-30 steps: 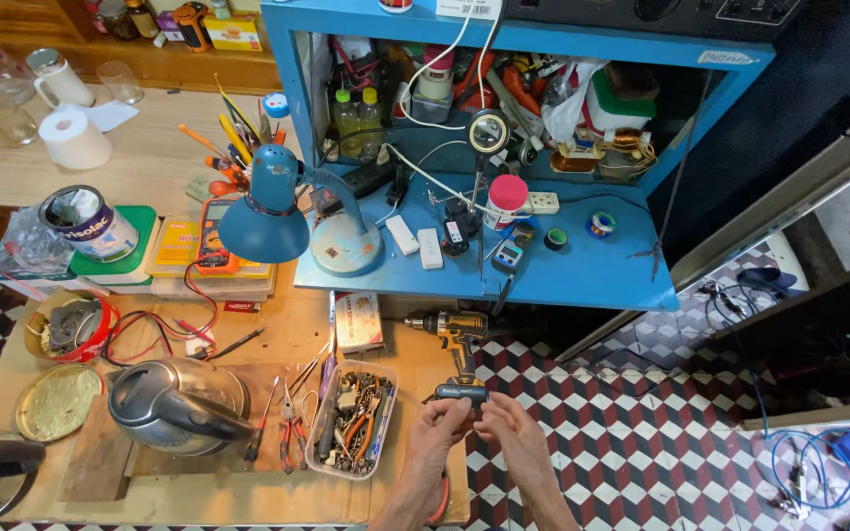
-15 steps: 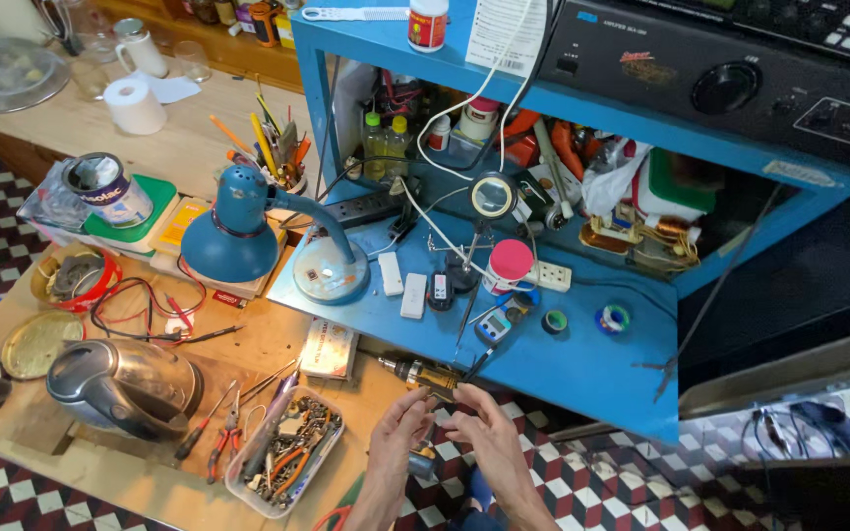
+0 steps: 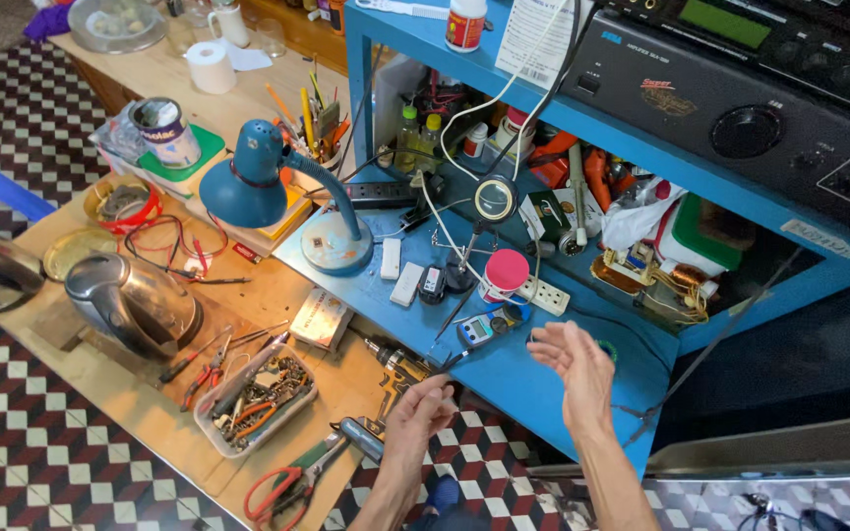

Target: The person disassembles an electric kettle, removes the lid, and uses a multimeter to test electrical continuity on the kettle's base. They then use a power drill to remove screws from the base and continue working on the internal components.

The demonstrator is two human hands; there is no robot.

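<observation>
My left hand [image 3: 421,411] hovers at the front edge of the wooden table [image 3: 100,383], fingers curled under, right beside the yellow and black cordless drill [image 3: 400,368]. I cannot make out whether it holds anything. A blue-grey handled tool [image 3: 360,438] lies just left of that wrist. My right hand [image 3: 576,362] is raised over the blue bench top [image 3: 504,379], palm turned inward, fingers spread, holding nothing. A small blue multimeter [image 3: 484,328] and a pink-capped can [image 3: 505,274] lie just beyond the two hands.
A metal tray of pliers and screwdrivers [image 3: 253,398], red-handled cutters [image 3: 282,487] and a steel kettle [image 3: 135,305] crowd the wooden table. A blue desk lamp [image 3: 253,187] stands on the bench corner. A blue shelf [image 3: 582,187] full of parts and a black amplifier [image 3: 740,98] rise behind.
The hands have separated: the right has lifted open over the blue bench and the left has stayed by the drill. The view has swung right and closer to the shelf.
</observation>
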